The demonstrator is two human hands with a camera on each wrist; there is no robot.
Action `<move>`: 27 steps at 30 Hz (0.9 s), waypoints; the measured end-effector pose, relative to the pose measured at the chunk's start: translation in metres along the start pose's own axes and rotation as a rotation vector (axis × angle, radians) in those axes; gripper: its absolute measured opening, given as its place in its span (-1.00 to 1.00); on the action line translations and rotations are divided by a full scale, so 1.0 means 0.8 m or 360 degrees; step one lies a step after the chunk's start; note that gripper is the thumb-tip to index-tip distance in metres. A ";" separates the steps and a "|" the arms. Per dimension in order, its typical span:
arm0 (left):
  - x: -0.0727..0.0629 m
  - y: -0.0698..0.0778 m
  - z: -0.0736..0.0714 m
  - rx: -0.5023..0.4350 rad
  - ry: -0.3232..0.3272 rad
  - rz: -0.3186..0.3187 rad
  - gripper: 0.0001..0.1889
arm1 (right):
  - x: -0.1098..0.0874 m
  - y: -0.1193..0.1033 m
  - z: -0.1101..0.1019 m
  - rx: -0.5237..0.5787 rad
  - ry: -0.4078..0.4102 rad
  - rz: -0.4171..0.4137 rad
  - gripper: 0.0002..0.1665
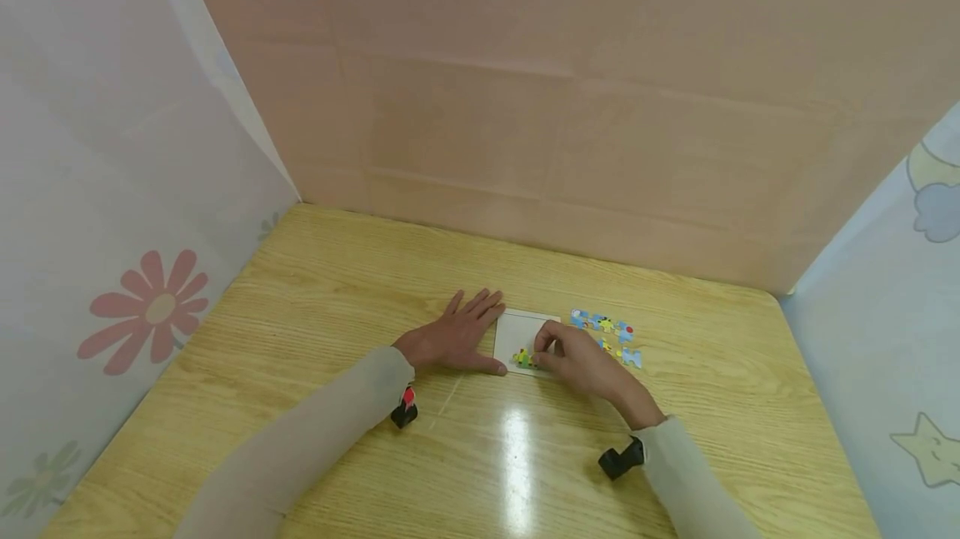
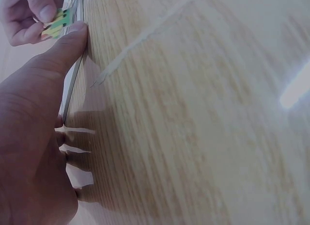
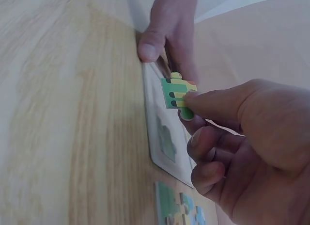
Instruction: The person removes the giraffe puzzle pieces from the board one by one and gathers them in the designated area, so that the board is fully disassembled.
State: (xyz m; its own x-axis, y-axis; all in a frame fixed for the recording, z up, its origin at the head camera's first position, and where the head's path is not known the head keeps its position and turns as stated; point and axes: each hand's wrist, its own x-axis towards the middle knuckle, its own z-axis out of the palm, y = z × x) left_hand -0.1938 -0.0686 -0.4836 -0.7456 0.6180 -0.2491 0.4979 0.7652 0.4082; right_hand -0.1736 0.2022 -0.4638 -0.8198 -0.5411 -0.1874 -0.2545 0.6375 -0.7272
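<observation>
Between the thumb and fingers of my right hand [image 1: 585,360] is a green and yellow jigsaw puzzle piece [image 3: 178,93], held tilted over a white puzzle board [image 1: 517,329]. A dull green patch shows on the board's surface below it in the right wrist view. My left hand [image 1: 457,339] lies with fingers spread at the board's left side. Its thumb [image 2: 72,38] touches the near left corner, and its fingertips reach the far left corner.
More puzzle pieces [image 1: 606,324], blue with yellow and red, lie on the wooden table [image 1: 375,272] to the right of the board, some partly behind my right hand. A tan wall sheet [image 1: 525,122] rises behind the table, with patterned sheets on both sides.
</observation>
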 end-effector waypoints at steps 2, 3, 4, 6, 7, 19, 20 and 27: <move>0.000 0.000 0.000 0.0001 -0.0001 -0.0005 0.15 | -0.002 -0.001 -0.002 0.0028 0.0024 -0.0012 -0.94; 0.000 0.000 0.001 0.0007 -0.0001 -0.0007 0.15 | -0.003 -0.001 -0.003 0.0035 0.0033 -0.0011 -0.95; 0.000 0.001 0.001 0.0013 -0.0003 -0.0009 0.15 | -0.005 -0.001 -0.004 0.0044 0.0040 -0.0015 -0.95; -0.001 0.001 0.000 0.0009 0.0003 -0.0008 0.15 | -0.008 0.000 -0.006 0.0047 0.0049 -0.0016 -0.95; -0.001 0.001 0.000 0.0009 0.0004 -0.0008 0.15 | -0.010 0.001 -0.008 0.0050 0.0048 -0.0015 -0.94; -0.002 0.001 0.001 0.0013 0.0009 0.0012 0.15 | -0.034 0.014 -0.024 -0.0005 0.0089 0.0005 -0.92; -0.002 0.001 0.001 0.0016 0.0009 0.0016 0.15 | -0.036 0.015 -0.026 -0.0013 0.0094 0.0011 -0.92; 0.000 -0.002 0.002 0.0030 0.0002 0.0017 0.15 | -0.052 0.025 -0.044 0.0000 0.0149 0.0043 -0.91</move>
State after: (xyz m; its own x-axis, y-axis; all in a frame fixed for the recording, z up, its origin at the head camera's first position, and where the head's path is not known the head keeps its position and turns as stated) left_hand -0.1935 -0.0695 -0.4858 -0.7408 0.6260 -0.2436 0.5142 0.7618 0.3940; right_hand -0.1631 0.2569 -0.4472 -0.8706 -0.4704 -0.1445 -0.2318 0.6510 -0.7228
